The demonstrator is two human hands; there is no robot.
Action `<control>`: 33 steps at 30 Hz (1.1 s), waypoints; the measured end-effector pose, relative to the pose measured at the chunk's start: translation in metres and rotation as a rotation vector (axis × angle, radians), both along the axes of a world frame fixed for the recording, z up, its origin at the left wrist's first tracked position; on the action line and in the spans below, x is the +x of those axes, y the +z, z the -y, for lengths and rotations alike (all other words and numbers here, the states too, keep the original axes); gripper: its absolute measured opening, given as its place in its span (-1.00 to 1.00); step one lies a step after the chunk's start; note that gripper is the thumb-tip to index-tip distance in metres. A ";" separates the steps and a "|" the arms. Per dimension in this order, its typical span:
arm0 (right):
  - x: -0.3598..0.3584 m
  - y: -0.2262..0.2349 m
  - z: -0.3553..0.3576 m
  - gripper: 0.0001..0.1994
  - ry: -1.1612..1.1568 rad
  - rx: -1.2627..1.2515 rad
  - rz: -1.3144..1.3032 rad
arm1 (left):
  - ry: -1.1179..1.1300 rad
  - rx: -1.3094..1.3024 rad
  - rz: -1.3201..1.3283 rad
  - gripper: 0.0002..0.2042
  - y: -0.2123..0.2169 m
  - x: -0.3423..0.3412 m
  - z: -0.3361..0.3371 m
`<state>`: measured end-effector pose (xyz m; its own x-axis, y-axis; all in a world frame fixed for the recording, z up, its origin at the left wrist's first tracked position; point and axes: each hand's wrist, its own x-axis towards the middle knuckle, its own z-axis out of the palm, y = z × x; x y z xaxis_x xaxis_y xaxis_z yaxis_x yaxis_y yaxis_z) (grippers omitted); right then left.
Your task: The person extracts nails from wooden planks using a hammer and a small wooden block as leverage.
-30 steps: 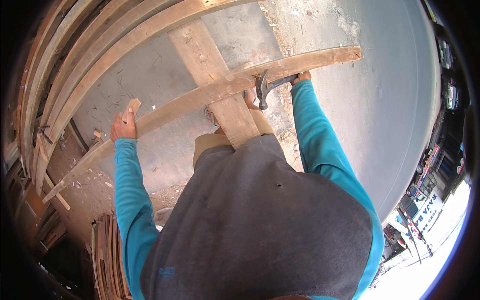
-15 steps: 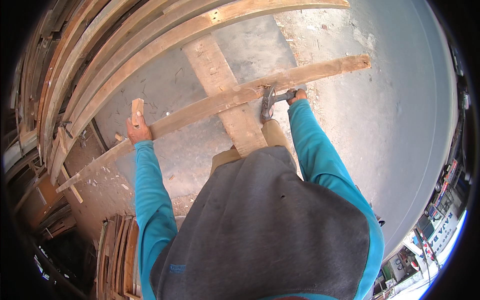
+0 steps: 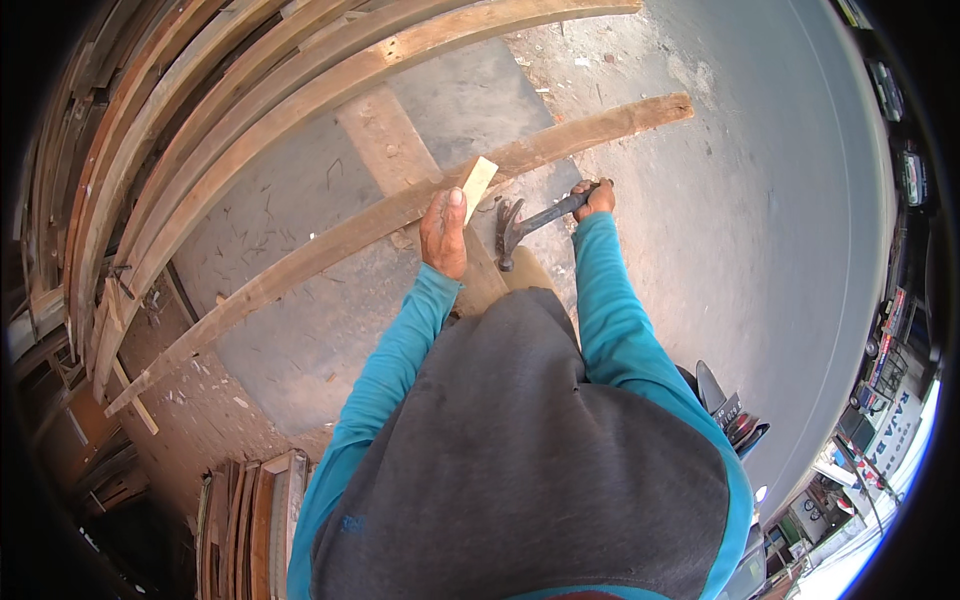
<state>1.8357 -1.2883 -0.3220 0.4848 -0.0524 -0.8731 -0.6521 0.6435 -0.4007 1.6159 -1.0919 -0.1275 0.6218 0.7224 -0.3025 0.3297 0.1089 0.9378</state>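
My left hand (image 3: 444, 236) grips a short pale wood block (image 3: 479, 180), its fingers folded behind it, close to a long weathered beam (image 3: 330, 243). The beam runs from the lower left to the upper right in front of me. Beneath it lies a wide plank (image 3: 388, 140) that comes toward my body. In my right hand (image 3: 596, 198) is a claw hammer (image 3: 540, 219), held near the end of its dark handle. The hammer's head hangs to the right of the plank, apart from the beam.
Several long timbers (image 3: 400, 50) are stacked at the upper left. Bent nails and wood chips are scattered on a grey sheet (image 3: 265, 290) on the ground. More boards (image 3: 245, 515) stand at the lower left. A paved road (image 3: 800, 250) runs along the right, with a parked motorbike (image 3: 742, 425) close by.
My left hand has carried the wood block rightward from the beam's left part to near the plank crossing. My right hand has drawn the hammer off the beam.
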 end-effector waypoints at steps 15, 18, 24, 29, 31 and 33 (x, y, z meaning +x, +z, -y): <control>-0.054 0.119 0.124 -0.57 -0.053 -0.410 0.263 | 0.262 -0.063 -0.106 -0.51 -0.022 -0.157 -0.025; -0.037 0.167 0.126 -0.58 -0.074 -0.410 0.411 | 0.268 -0.043 -0.116 -0.52 -0.029 -0.130 -0.014; 0.033 0.288 0.113 -0.59 0.068 -0.453 0.903 | 0.230 0.069 -0.042 -0.52 -0.010 -0.071 0.016; 0.132 0.349 0.108 -0.61 0.119 -0.447 1.165 | 0.372 0.030 -0.079 -0.53 -0.022 -0.019 0.087; 0.174 0.349 0.104 -0.66 0.126 -0.279 1.223 | 0.417 0.039 -0.124 -0.53 -0.027 0.000 0.118; 0.207 0.335 0.105 -0.72 0.230 -0.159 1.243 | 0.466 0.043 -0.170 -0.54 -0.023 0.013 0.154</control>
